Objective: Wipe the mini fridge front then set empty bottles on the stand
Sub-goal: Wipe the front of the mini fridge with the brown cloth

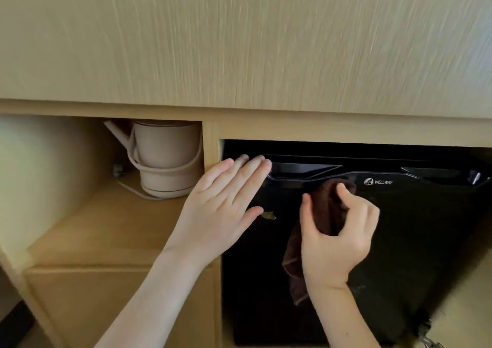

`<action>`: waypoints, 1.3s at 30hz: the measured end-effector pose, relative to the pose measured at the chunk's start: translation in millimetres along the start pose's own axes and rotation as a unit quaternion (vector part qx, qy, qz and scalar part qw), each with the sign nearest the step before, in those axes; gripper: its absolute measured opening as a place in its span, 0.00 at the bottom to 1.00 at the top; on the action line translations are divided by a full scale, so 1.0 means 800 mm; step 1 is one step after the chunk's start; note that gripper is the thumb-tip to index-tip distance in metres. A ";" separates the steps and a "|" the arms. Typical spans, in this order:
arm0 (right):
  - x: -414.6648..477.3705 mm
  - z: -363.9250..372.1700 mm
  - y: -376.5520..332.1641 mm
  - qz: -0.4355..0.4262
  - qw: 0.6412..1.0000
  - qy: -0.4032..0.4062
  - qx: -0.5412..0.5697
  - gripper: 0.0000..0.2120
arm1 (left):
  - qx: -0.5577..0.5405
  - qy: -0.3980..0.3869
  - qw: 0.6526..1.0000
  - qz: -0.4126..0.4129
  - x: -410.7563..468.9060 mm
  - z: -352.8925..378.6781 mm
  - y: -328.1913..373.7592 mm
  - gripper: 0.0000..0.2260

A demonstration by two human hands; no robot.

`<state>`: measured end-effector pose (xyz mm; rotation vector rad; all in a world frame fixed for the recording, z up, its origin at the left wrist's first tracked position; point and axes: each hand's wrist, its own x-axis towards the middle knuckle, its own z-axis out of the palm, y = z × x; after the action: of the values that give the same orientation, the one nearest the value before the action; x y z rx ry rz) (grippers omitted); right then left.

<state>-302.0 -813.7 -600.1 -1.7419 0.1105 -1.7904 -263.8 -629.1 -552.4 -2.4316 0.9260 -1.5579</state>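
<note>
A black mini fridge [415, 241] with a white brand logo sits inside a light wooden cabinet, its glossy door facing me. My right hand [336, 238] grips a dark brown cloth [328, 209] bunched against the upper part of the door, with a tail of cloth hanging down below the wrist. My left hand [226, 206] lies flat with straight fingers on the door's top left corner, fingertips at the recessed handle. A small pale smudge [269, 215] shows on the door just right of the left thumb. No bottles are in view.
A beige electric kettle [166, 158] with its cord stands on a wooden shelf [106, 230] in the open compartment left of the fridge. A wide wooden panel [239, 41] spans above. A metal fitting [428, 339] shows at the bottom right corner.
</note>
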 end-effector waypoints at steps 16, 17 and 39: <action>-0.037 0.011 -0.008 -0.108 0.982 -0.150 0.037 0.22 | -0.213 0.106 0.964 -0.122 -0.011 0.017 0.017 0.29; -0.044 0.005 0.000 -0.131 0.975 -0.180 0.021 0.21 | -0.214 0.102 0.964 -0.118 -0.011 0.017 0.016 0.29; -0.058 0.022 -0.013 -0.101 0.986 -0.129 0.035 0.15 | -0.258 0.056 0.962 -0.068 -0.019 0.013 0.003 0.30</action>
<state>-293.0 -776.2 -633.6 -1.9741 -0.2423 -1.6643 -260.1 -625.5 -570.2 -2.8233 1.3595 -1.6833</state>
